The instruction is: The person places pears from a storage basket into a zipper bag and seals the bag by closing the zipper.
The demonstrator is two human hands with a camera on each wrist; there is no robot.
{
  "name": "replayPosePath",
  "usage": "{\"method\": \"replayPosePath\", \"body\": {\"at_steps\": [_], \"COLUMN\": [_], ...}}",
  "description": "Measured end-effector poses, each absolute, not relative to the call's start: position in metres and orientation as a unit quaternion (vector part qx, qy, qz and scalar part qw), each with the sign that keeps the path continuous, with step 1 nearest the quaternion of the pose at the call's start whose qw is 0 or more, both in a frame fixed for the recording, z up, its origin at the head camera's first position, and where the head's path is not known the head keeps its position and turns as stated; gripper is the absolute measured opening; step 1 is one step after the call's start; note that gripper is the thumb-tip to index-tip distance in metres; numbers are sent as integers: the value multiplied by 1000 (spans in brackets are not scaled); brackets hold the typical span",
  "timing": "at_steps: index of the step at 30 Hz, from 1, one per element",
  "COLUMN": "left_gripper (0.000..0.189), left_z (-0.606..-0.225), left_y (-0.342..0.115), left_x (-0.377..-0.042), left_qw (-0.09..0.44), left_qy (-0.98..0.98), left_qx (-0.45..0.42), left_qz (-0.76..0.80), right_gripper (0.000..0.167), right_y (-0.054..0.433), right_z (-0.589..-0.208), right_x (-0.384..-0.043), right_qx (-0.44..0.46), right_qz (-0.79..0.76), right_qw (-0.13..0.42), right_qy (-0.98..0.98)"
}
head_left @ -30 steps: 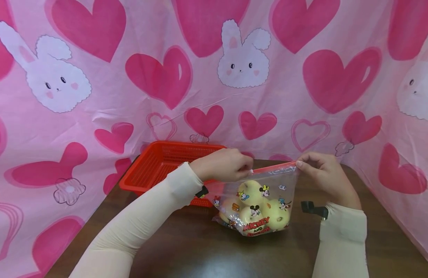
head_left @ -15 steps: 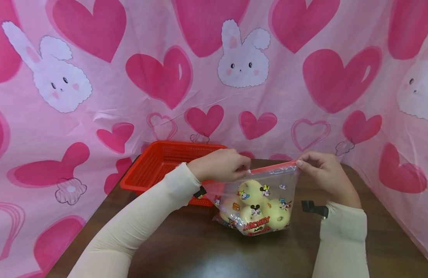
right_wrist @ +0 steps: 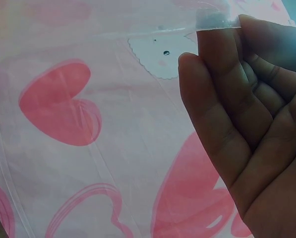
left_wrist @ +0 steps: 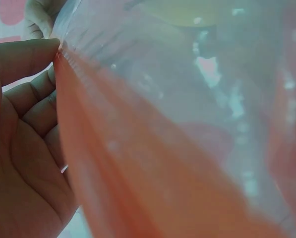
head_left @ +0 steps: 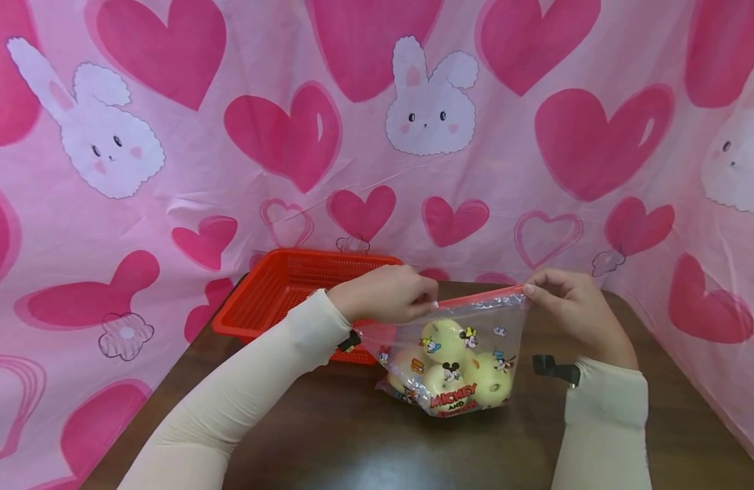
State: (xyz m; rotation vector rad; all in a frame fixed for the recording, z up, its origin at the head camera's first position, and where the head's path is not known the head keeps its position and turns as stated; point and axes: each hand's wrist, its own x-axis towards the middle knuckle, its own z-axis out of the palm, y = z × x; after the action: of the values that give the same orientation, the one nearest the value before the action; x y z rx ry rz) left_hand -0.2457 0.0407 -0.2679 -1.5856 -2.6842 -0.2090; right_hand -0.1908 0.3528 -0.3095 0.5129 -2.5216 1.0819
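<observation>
A clear zip bag (head_left: 453, 393) printed with cartoon mice stands on the table, holding several pale yellow round fruits (head_left: 443, 337). Along its top runs a red zip strip (head_left: 481, 297). My left hand (head_left: 386, 292) pinches this strip partway along, with a small white piece showing at the fingertips. At the right end of the strip, my right hand (head_left: 579, 313) grips the top corner between thumb and forefinger. The left wrist view shows thumb and finger pinching the gathered bag edge (left_wrist: 138, 163). In the right wrist view, the clear corner (right_wrist: 217, 21) lies between thumb and fingers.
A red plastic basket (head_left: 245, 327) stands behind the left forearm, partly covered by it. The brown wooden table (head_left: 328, 442) extends in front of the bag. A pink curtain (head_left: 365, 163) with hearts and rabbits encloses the back and sides.
My left hand has slid slightly to the left along the red strip, exposing a little more of it. The right hand keeps its grip on the corner, and the bag stays in place.
</observation>
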Motion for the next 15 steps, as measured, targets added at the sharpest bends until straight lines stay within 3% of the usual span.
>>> {"method": "replayPosePath", "body": {"at_steps": [15], "left_gripper": [12], "left_z": [-269], "left_y": [33], "left_x": [-243], "left_qw": [3], "left_qy": [-863], "left_qx": [-500], "left_qz": [-75], "right_gripper": [9], "right_y": [354], "right_z": [-310], "right_x": [-192], "right_qx": [186], "right_qz": [387], "right_qw": [176], "right_qy": [-886]}}
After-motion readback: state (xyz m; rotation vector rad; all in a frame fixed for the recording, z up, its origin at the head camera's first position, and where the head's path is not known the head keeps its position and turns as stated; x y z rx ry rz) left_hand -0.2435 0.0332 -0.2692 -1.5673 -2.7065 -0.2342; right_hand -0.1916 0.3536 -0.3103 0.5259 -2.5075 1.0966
